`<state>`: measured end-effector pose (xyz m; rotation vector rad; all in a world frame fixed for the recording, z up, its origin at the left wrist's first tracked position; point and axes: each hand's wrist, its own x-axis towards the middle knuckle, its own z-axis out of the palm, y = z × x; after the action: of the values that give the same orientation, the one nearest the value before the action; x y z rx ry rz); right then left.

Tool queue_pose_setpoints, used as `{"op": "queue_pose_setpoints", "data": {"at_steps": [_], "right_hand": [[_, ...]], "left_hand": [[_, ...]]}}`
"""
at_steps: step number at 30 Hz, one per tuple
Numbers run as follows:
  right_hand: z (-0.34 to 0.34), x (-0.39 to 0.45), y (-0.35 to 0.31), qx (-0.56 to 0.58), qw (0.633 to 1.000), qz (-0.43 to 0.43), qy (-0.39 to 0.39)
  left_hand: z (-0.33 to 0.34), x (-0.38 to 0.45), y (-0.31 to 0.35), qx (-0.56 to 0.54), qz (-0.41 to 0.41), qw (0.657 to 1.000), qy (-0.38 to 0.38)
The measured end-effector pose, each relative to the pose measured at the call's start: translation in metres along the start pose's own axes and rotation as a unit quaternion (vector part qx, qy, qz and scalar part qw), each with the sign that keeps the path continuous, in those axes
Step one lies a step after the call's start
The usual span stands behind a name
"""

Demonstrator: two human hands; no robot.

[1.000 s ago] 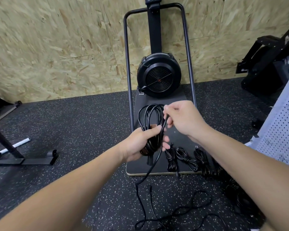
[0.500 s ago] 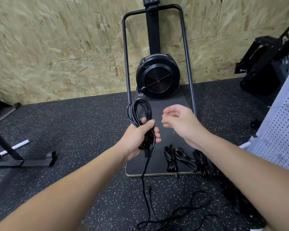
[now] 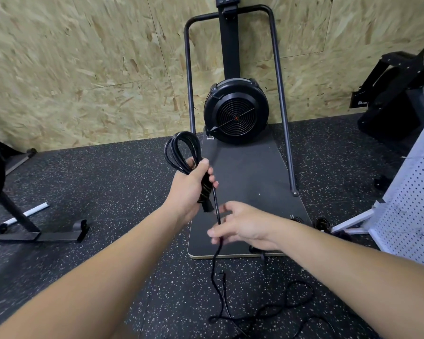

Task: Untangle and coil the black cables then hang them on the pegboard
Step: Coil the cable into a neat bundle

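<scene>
Mid-coil: left hand (image 3: 191,189) grips the part-wound coil (image 3: 181,152), right hand (image 3: 245,226) pinches the loose tail (image 3: 217,272), more slack on floor, pegboard (image 3: 411,199) hanging not yet done

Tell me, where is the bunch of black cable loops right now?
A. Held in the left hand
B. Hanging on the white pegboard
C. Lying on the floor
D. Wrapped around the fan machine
A. The left hand grips the coiled cable loops up in the air, while the right hand pinches the loose strand trailing down to the floor.
</scene>
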<state>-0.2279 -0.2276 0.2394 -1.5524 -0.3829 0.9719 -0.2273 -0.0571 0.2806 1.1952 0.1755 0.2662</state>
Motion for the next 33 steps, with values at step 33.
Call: {"op": "queue_pose_setpoints", "data": {"at_steps": [33], "right_hand": [[-0.060, -0.030, -0.052, -0.068, 0.926, -0.206, 0.308]], "left_hand": [[-0.016, 0.001, -0.016, 0.073, -0.199, 0.974, -0.076]]}}
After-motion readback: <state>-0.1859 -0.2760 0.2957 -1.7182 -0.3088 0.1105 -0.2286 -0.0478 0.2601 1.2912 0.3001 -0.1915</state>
